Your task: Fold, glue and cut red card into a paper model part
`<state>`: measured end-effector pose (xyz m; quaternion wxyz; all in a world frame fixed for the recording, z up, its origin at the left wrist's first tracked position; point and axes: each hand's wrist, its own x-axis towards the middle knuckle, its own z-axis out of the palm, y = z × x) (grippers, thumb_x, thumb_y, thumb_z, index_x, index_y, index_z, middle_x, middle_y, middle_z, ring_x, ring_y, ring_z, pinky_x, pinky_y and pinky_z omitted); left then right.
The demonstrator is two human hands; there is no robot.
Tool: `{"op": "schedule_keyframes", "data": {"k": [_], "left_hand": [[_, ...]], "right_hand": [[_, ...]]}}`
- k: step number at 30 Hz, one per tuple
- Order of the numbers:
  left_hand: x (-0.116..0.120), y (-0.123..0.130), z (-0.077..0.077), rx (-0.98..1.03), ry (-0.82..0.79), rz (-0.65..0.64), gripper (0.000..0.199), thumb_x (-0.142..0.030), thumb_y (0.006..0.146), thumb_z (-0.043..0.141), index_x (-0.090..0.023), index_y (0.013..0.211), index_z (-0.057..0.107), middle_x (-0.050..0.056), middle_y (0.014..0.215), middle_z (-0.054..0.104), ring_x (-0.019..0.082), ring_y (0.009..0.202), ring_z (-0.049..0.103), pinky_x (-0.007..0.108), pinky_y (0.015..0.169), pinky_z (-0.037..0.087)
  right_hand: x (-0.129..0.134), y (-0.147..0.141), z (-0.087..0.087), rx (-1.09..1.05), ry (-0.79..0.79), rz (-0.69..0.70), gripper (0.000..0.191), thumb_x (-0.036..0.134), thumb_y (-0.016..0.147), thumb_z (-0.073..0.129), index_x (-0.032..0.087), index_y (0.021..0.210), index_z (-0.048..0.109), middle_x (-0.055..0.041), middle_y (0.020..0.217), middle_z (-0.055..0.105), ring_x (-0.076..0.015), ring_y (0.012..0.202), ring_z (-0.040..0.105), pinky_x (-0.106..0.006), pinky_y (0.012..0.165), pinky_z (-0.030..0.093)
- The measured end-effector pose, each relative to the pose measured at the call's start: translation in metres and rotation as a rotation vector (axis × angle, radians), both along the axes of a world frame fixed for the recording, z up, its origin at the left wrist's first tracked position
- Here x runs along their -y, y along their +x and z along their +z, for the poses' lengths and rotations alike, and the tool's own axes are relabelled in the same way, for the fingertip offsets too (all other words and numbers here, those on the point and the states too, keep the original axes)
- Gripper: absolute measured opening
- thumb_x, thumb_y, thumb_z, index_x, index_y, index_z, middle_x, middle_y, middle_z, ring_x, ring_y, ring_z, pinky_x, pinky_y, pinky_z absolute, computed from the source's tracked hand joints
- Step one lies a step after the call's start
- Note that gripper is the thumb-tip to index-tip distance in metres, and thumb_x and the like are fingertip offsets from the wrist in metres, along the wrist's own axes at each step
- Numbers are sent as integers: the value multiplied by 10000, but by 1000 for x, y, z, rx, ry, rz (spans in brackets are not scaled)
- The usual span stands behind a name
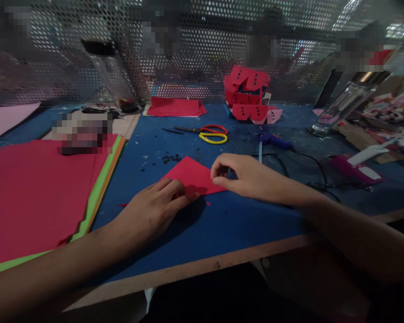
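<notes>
A folded piece of red paper [191, 172] lies on the blue tabletop in front of me, its peak pointing away. My left hand [160, 202] rests on its near left edge, thumb and curled fingers closed against the paper. At the right corner, my right hand [240, 177] has finger and thumb brought together on the paper; the exact contact is partly hidden. Small black paper dots [170, 158] are scattered just beyond the left hand. Scissors [213, 133] with one red and one yellow handle lie farther back.
Stacked coloured sheets [43, 193] cover the left side. Behind are folded red sheets [175, 106] and cut red paper shapes [247, 94]. A blue glue gun [276, 140] with a black cord lies right, near a purple object [357, 170] and a clear container [343, 103]. Perforated metal [202, 67] bounds the back.
</notes>
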<state>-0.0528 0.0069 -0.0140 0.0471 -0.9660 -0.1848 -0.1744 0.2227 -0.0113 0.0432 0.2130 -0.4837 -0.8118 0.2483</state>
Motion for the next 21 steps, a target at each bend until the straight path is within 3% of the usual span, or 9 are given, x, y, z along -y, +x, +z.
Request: {"op": "schedule_keyframes", "data": {"k": [4, 8, 12, 17, 21], "left_hand": [[2, 0, 1, -20, -11, 16, 362, -102, 1040, 425, -190, 1307, 652, 75, 984, 625, 203, 826, 582, 323, 709, 518], [1, 1, 0, 22, -10, -2, 313, -117, 1048, 437, -162, 1247, 675, 76, 1000, 658, 207, 858, 608, 340, 749, 541], [0, 2, 0, 44, -6, -27, 309, -123, 1048, 445, -145, 1259, 669, 91, 1061, 691, 215, 917, 635, 356, 802, 559], [2, -1, 3, 24, 8, -14, 267, -121, 1049, 444, -141, 1124, 699, 101, 1050, 706, 217, 956, 658, 357, 850, 562], [7, -6, 5, -32, 33, 10, 277, -104, 1036, 466, -143, 1235, 653, 109, 1118, 696, 238, 998, 652, 361, 816, 565]], "right_hand": [[-1, -29, -29, 38, 33, 11, 70, 161, 898, 600, 202, 903, 657, -18, 921, 690, -160, 827, 589, -291, 740, 408], [-2, -35, -46, 106, 119, 13, 92, 130, 842, 606, 205, 888, 634, -14, 930, 672, -175, 887, 567, -309, 794, 388], [0, -36, -45, 133, 144, 0, 78, 146, 818, 594, 212, 860, 591, -2, 899, 651, -171, 844, 532, -311, 747, 355], [1, -39, -43, 161, 135, -25, 75, 154, 806, 578, 215, 844, 555, -2, 899, 646, -170, 819, 513, -319, 725, 322], [2, -39, -44, 151, 122, -25, 77, 152, 813, 573, 217, 851, 553, -7, 939, 654, -177, 849, 516, -323, 751, 322]]}}
